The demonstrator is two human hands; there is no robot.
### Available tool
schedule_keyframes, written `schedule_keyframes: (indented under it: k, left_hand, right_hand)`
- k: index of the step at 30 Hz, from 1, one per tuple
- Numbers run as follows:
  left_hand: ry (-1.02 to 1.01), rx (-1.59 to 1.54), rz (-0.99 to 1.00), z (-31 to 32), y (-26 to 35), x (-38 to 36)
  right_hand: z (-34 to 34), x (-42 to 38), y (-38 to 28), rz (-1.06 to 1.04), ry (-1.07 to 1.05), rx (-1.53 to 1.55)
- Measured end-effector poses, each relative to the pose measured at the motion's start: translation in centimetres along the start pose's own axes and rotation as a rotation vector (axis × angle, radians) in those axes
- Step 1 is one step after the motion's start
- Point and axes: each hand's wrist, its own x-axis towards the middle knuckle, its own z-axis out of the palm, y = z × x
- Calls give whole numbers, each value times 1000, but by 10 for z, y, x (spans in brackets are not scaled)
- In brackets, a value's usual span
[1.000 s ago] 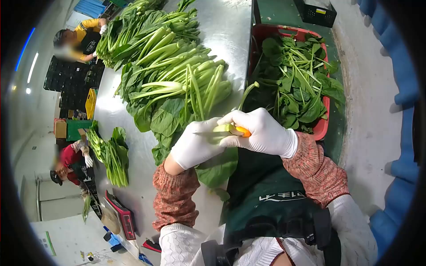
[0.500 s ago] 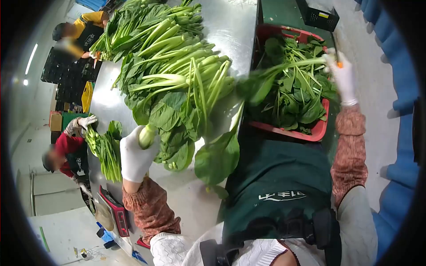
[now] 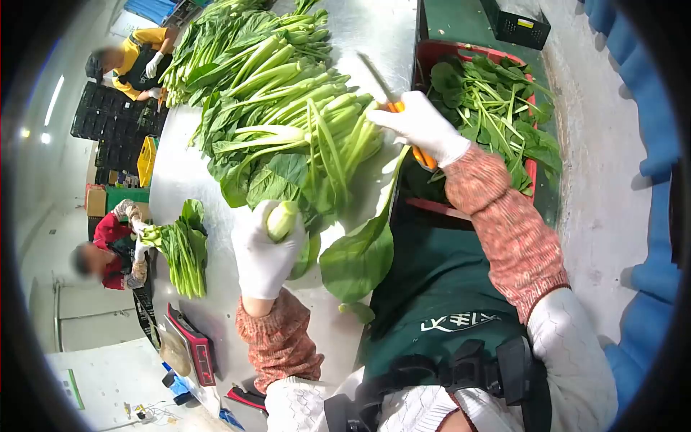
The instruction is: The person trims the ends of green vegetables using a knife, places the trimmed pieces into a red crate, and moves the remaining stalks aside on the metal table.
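My left hand [image 3: 266, 252], in a white glove, is closed round a leafy green [image 3: 281, 220], its pale cut stem end facing up toward me. My right hand [image 3: 430, 129], also gloved, grips an orange-handled knife [image 3: 376, 78], the blade pointing up and away over the metal table. Just beyond both hands lies a large pile of leafy greens [image 3: 277, 93], stems toward me and to the right. A loose leaf [image 3: 358, 261] rests at the near table edge, between my hands and my apron.
At right, a red crate [image 3: 432, 49] holds loose leaves and stems. A bunch of greens [image 3: 186, 252] lies on the metal table [image 3: 174, 137] at left, near a red scale [image 3: 193, 342]. Two co-workers [image 3: 115, 241] stand across the table. A black crate [image 3: 517, 27] sits at far right.
My right hand has swung left from over the red crate to the table edge; the leafy stalk it had is gone from it, while the knife stays. My left hand has shifted slightly right.
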Motion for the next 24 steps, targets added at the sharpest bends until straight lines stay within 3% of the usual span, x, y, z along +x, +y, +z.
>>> schedule_keyframes:
  k: [5,8,11,13,14,15,17,19,24]
  left_hand:
    - [74,-140,-107,0,-6,3]
    - [114,-135,-25,7,7,13]
    - [150,-146,12,12,15,24]
    - [174,-110,49,17,26,33]
    - [131,-169,71,21,32,38]
    - [94,-184,132,26,39,42]
    - [-129,-387,51,32,64,45]
    - [-228,-464,61,48,68,46]
    - [-248,-606,-49,68,76,43]
  right_hand:
    - [-44,-43,-42,-12,-72,229]
    - [-65,-54,-55,-127,-15,301]
    - [-70,-59,-61,-142,45,41]
    - [-63,-67,-71,-119,-3,79]
    - [-60,-63,-61,-206,-18,77]
    - [-59,-65,-58,-126,-75,86]
    - [-41,-59,-53,-240,-141,204]
    - [-36,-68,-63,-99,-219,287]
    - [-31,-76,-41,-264,-46,143]
